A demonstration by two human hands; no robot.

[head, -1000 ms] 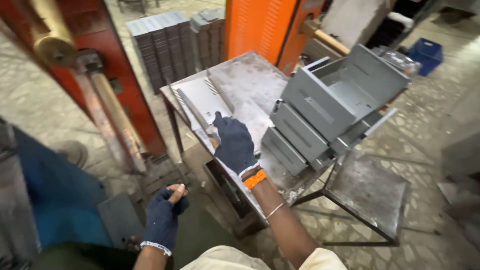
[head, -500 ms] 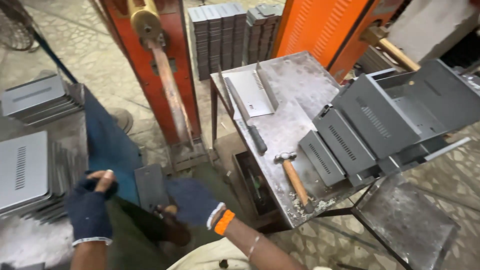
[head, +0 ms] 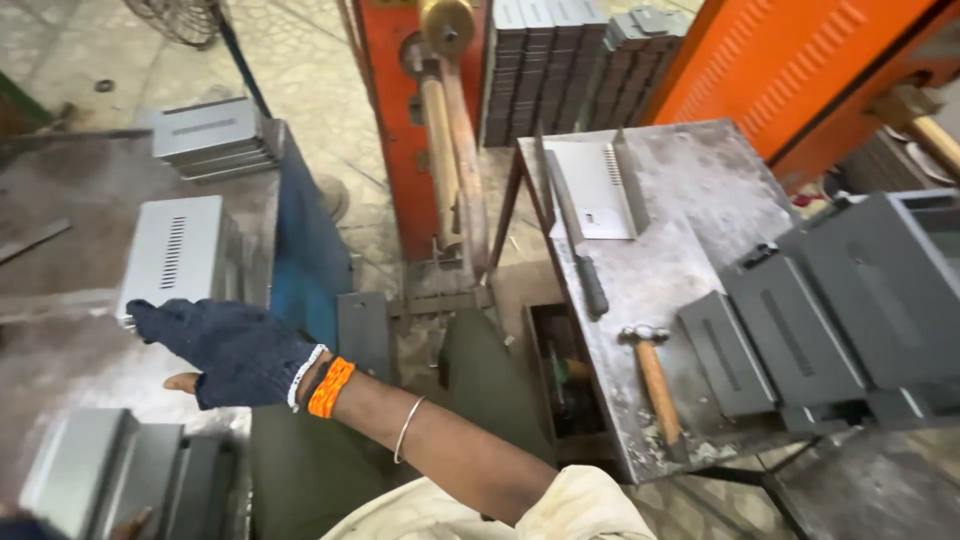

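The grey metal cover [head: 178, 252] with a row of slots lies on the worn bench [head: 60, 250] to my left, and my right hand [head: 225, 348], in a dark knit glove, reaches across my body to it. The gloved fingers [head: 150, 320] are stretched out flat, not clenched, with their tips at the cover's near edge; I cannot tell whether they touch it. An orange band sits at that wrist and a thin bangle further up the forearm.

My left hand [head: 30, 527] only peeks in at the bottom corner, so I cannot tell its grip. Just beside it stand more grey covers [head: 110, 475] on edge. Beyond the right hand's fingertips lies another stack of covers [head: 212, 138].

Well off behind the right elbow is a steel table [head: 700, 200] carrying a hammer [head: 655, 380], a folded metal sheet [head: 598, 190], a long dark bar [head: 578, 240] and dark grey housings [head: 830, 310].
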